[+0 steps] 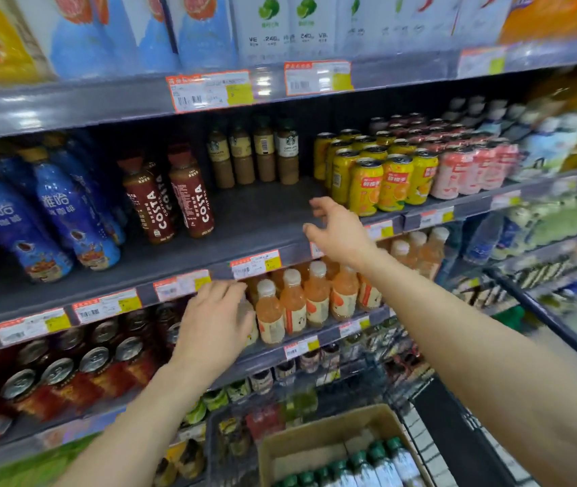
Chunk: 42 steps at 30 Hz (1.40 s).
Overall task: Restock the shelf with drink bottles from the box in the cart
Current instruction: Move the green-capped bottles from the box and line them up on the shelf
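1. Drink bottles [361, 465] with green caps stand upright in rows inside an open cardboard box [315, 437], at about 5 o'clock in the view, near the bottom edge.
2. The box sits in a black wire cart [455, 434] that is drawn up in front of the shelving.
3. The right hand [339, 230] is just toward 3 o'clock from the centre. It hangs over the front edge of the shelf [255, 212] with fingers spread and loosely bent, holding nothing.
4. The left hand [215, 321] is at 7 o'clock from the centre, back toward the camera, fingers flat and together. It grips nothing. Its fingertips reach the price tags [255, 263] on the rail, though I cannot tell whether they touch.
5. On the shelf, coffee bottles with green logos [255, 152] stand in a row at the back, at 12 o'clock from the right hand, with a bare grey board in front of them.
6. Brown Costa bottles [171, 195] stand at 9 o'clock from that board, and blue bottles [51, 212] lie farther the same way.
7. Yellow cans [382, 177] stand at 3 o'clock from the board, with pink cans [469, 170] just beside them.
8. On the level below, orange juice bottles [301, 297] stand just right of the left hand.
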Available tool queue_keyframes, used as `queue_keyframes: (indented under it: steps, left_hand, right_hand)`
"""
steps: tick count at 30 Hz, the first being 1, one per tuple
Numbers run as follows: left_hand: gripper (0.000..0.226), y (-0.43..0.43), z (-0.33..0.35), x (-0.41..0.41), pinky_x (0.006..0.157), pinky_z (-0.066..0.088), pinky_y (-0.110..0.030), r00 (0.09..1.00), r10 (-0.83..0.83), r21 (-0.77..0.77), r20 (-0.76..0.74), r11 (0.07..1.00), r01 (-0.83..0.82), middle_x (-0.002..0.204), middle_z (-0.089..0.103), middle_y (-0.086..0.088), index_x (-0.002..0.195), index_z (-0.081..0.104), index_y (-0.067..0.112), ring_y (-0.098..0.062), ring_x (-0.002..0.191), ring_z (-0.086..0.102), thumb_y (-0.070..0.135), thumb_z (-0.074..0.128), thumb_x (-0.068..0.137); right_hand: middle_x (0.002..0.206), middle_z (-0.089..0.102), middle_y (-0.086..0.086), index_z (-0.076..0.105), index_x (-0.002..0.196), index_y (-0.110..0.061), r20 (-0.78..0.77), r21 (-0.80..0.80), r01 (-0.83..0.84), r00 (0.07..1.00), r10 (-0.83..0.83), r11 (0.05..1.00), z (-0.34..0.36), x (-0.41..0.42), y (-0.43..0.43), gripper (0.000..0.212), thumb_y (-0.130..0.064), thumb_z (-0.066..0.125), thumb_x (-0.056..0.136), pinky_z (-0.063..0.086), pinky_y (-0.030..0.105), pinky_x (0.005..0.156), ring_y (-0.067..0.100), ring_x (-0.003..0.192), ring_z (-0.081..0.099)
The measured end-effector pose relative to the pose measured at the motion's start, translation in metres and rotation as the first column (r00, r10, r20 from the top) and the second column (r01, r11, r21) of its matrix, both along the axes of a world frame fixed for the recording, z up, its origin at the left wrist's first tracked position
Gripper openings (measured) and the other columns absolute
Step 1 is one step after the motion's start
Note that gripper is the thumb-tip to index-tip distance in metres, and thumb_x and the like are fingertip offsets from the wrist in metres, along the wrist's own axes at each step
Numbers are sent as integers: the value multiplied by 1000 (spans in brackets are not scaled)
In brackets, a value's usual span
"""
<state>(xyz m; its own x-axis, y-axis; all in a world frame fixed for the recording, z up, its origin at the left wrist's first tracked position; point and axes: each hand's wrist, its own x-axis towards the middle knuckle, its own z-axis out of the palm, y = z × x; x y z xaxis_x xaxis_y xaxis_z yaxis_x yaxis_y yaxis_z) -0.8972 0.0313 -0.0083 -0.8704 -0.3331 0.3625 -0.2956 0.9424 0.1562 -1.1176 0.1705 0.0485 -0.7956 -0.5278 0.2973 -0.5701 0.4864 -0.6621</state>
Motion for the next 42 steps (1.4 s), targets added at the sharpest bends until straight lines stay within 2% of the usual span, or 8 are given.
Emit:
queue_keyframes:
  steps: [7,12,16,19,25,30,35,42]
  left_hand:
    - [49,77,-69,60,104,42,-37,981,-15,216,193,976,-27,132,58,-1,137,53,17,-24,127,44,40,58,93]
    - [51,120,-134,98,106,42,-37,938,23,330,347,933,-145,133,58,1,139,52,20,-21,129,43,43,57,93]
    - [50,161,-198,103,103,43,-36,857,39,394,514,877,-276,132,58,1,137,52,20,-20,126,45,42,55,93]
    - [48,205,-244,92,102,43,-35,784,24,445,620,812,-377,131,60,-3,136,53,20,-22,123,50,41,55,94]
    - [50,279,-318,73,74,50,-22,703,-11,573,711,590,-569,110,66,3,142,46,23,-13,90,66,38,59,96]
    - [37,284,-366,48,53,45,-20,650,57,549,758,482,-682,79,62,7,126,58,15,-5,66,58,40,56,99]
    - [55,281,-402,25,44,36,-7,601,159,518,783,368,-772,72,56,11,138,48,5,-2,59,49,42,58,98]
    - [65,275,-425,19,95,48,-35,565,163,509,809,287,-811,129,59,-8,137,48,8,-24,112,59,42,73,87]
  right_hand:
    - [123,66,2,54,134,-18,95,128,-7,995,-5,992,-63,71,93,45,-34,60,92,50,33,88,22,109,62]
    - [126,63,3,47,142,-17,310,300,-91,951,-7,950,-148,85,153,53,-37,61,94,53,36,87,23,108,63]
    - [127,64,6,53,136,-15,464,400,-107,880,-101,910,-236,87,200,51,-32,65,91,50,37,97,25,116,61]
    - [116,67,8,57,130,-15,509,545,-152,841,-182,824,-305,88,231,47,-33,66,87,48,32,87,29,109,63]
    - [108,65,11,63,113,-10,635,661,-280,704,-319,696,-419,107,267,28,-28,55,93,50,32,88,29,109,62]
    - [110,69,14,61,104,-14,614,685,-190,669,-419,703,-455,119,258,43,-54,51,93,50,32,77,31,97,65]
    - [106,70,9,63,108,-14,548,745,-161,701,-456,647,-471,126,248,41,-50,58,89,57,31,77,26,93,68]
    - [107,67,5,59,107,-11,555,787,-245,682,-476,567,-482,124,238,41,-44,70,86,52,26,73,21,97,66]
